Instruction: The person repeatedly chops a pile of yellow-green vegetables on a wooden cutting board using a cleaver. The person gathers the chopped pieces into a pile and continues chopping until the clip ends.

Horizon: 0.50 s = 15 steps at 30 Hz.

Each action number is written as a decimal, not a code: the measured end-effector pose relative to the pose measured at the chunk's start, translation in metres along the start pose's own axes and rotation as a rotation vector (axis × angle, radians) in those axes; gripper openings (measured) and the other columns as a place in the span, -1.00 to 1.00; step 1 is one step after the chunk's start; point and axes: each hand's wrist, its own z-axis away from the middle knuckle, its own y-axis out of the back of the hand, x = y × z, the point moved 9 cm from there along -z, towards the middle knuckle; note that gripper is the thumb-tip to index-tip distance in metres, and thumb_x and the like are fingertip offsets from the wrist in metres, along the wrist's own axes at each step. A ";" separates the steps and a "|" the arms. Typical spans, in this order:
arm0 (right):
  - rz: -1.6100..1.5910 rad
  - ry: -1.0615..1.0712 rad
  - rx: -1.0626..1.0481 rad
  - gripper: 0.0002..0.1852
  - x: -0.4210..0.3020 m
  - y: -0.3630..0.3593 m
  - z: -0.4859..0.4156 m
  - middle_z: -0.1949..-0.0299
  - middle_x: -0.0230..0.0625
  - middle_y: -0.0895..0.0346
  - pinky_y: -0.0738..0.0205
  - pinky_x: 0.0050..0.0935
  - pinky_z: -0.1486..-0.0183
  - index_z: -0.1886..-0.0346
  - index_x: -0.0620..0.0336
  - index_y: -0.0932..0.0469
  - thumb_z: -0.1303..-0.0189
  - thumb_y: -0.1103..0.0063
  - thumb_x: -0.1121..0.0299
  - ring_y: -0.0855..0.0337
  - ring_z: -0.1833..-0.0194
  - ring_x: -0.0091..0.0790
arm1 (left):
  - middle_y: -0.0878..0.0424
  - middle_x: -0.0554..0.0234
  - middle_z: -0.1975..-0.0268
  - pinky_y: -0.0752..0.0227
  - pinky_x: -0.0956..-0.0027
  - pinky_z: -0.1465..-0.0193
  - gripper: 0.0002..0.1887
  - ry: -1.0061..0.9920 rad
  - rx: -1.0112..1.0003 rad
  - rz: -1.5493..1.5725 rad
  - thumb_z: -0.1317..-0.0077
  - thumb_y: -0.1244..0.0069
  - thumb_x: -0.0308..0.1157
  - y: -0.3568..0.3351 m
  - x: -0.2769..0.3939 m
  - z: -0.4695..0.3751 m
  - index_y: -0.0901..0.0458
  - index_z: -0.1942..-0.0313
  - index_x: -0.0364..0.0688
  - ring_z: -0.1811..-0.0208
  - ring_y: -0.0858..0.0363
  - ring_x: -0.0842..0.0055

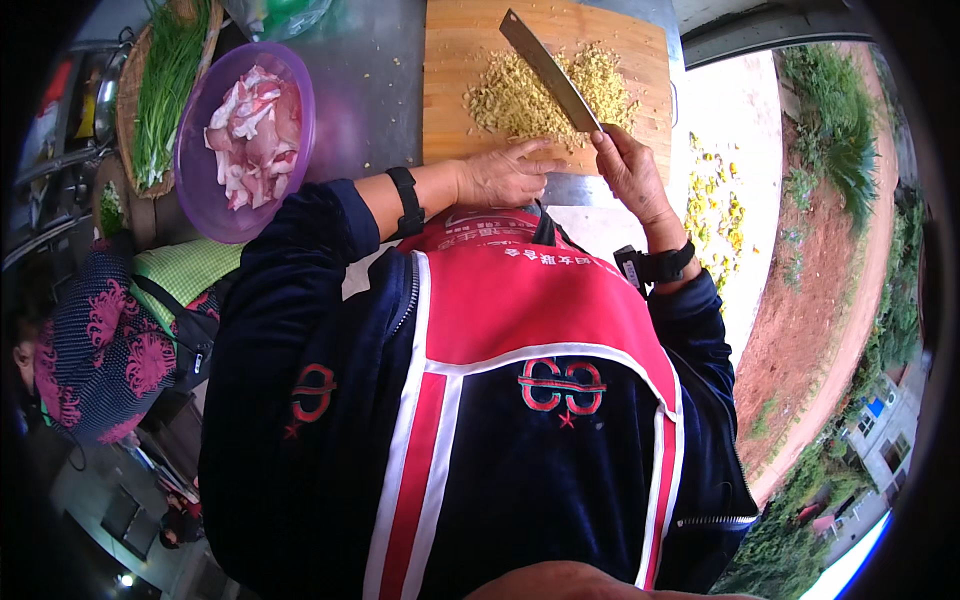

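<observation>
My right hand (634,171) grips the handle of a Chinese cleaver (551,71). Its dark rectangular blade slants up and to the left over a heap of finely chopped pale-yellow ginger or garlic (510,94). The heap lies spread on a wooden cutting board (465,30), with loose crumbs around it. At the board's near edge is my left hand (510,174), fingers apart and nothing visible in it. Whether its fingertips touch the board I cannot tell.
Left of the board, a purple plastic basin (304,142) holds raw meat pieces (255,135) on the metal worktop (375,90). Beyond it, a woven basket (127,97) carries green chives or scallions (169,82). Another person in a patterned garment (112,337) is close on the left.
</observation>
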 end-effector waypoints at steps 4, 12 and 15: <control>0.025 -0.045 0.020 -0.60 0.012 -0.005 0.010 0.59 -0.38 -0.46 -0.39 -0.43 0.42 -0.03 0.30 -0.63 -0.56 -0.12 0.09 -0.46 0.52 -0.53 | -0.60 0.28 0.26 -0.14 -0.15 -0.58 -0.94 -0.047 -0.086 -0.042 -0.17 -0.10 -0.39 -0.011 -0.002 0.003 -0.62 0.37 -0.13 -0.31 -0.53 0.23; -0.023 -0.067 0.083 -0.62 0.015 -0.008 0.027 0.59 -0.40 -0.46 -0.35 -0.50 0.44 0.01 0.35 -0.62 -0.55 -0.14 0.13 -0.46 0.52 -0.56 | -0.61 0.30 0.25 -0.28 0.01 -0.38 -0.92 -0.058 -0.033 -0.071 -0.18 -0.07 -0.32 -0.007 -0.009 0.002 -0.60 0.38 -0.09 -0.26 -0.54 0.31; -0.071 -0.006 0.112 -0.61 0.009 -0.007 0.025 0.62 -0.53 -0.37 -0.20 -0.56 0.64 0.08 0.25 -0.56 -0.59 -0.04 0.05 -0.29 0.65 -0.68 | -0.65 0.33 0.14 -0.21 -0.02 -0.42 -0.92 -0.009 0.072 -0.137 -0.20 -0.08 -0.32 0.007 -0.021 0.004 -0.66 0.33 -0.07 -0.27 -0.54 0.33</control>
